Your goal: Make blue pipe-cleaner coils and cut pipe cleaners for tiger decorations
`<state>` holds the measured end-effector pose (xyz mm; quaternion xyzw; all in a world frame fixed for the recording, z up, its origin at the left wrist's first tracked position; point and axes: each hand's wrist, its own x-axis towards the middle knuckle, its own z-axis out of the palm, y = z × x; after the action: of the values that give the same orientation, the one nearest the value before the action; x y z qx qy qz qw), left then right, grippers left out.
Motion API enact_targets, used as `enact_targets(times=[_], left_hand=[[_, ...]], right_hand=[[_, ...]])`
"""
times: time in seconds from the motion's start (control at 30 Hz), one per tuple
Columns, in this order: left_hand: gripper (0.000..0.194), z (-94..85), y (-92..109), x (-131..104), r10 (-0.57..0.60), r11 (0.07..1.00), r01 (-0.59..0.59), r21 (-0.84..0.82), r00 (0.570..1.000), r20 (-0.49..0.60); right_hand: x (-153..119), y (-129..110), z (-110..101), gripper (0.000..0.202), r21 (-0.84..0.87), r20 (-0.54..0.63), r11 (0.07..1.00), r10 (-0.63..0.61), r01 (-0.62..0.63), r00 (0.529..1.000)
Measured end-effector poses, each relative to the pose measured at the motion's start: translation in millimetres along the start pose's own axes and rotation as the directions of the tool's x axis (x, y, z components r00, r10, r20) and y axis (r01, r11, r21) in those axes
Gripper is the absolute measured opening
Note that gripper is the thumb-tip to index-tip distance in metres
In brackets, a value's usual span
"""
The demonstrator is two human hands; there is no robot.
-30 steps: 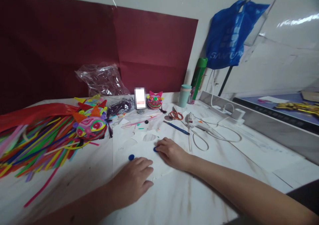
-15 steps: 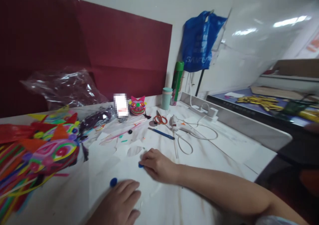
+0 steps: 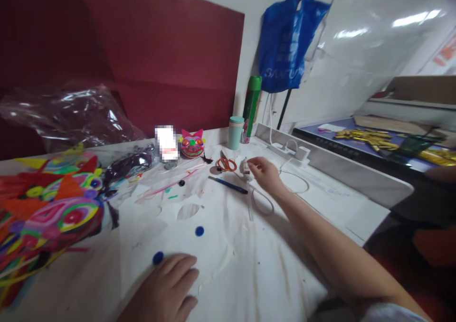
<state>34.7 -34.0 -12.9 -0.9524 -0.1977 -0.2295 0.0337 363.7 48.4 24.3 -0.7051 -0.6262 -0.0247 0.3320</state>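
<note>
My left hand (image 3: 169, 284) lies flat on white paper (image 3: 142, 236), fingers stretched out, holding nothing. Beside its knuckles is a blue disc (image 3: 157, 258); a second blue disc (image 3: 199, 231) lies farther off on the paper. Farther back, my right hand (image 3: 265, 174) has its fingers bent around a white hot glue gun (image 3: 246, 166) that lies on the table, its handle mostly hidden behind the hand. To the left of the gun are orange-handled scissors (image 3: 227, 165) and a dark blue craft knife (image 3: 230, 185).
Colourful animal-face crafts (image 3: 60, 217) fill the left side. A pink mask figure (image 3: 193, 143), a mint cup (image 3: 235, 133) and a green spray can (image 3: 252, 106) stand at the back. A power strip (image 3: 285, 148) and white cable lie to the right.
My right hand has let go of the blue disc, leaving it on the paper, and moved back and right to the glue gun. The left hand stays nearly in place.
</note>
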Motion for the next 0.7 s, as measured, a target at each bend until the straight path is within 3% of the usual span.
enact_targets(times=[0.13, 0.27, 0.37, 0.5, 0.7], left_hand=[[0.020, -6.7, 9.7, 4.0, -0.090, 0.992, 0.095, -0.084, 0.994, 0.065], [0.020, -9.3, 12.3, 4.9, -0.113, 0.985, 0.129, -0.113, 0.984, 0.140], [0.019, -9.5, 12.8, 4.3, -0.109, 0.985, 0.128, -0.119, 0.981, 0.158], [0.019, -6.8, 12.8, 1.5, -0.111, 0.983, 0.132, -0.128, 0.981, 0.156], [0.019, -7.4, 14.3, 1.4, -0.117, 0.984, 0.135, -0.116, 0.982, 0.151]], right_hand=[[15.1, 40.3, 10.0, 0.029, -0.147, 0.129, 0.989, 0.043, -0.024, 0.991], [11.2, 53.9, 25.9, 0.027, -0.250, 0.233, 0.968, 0.070, -0.010, 0.970], [11.6, 59.6, 31.1, 0.034, -0.316, 0.207, 0.948, 0.112, -0.042, 0.972], [14.6, 70.1, 32.7, 0.029, -0.330, 0.156, 0.938, 0.166, -0.107, 0.974], [14.2, 74.5, 22.4, 0.017, -0.100, -0.006, 0.971, 0.216, -0.215, 0.976]])
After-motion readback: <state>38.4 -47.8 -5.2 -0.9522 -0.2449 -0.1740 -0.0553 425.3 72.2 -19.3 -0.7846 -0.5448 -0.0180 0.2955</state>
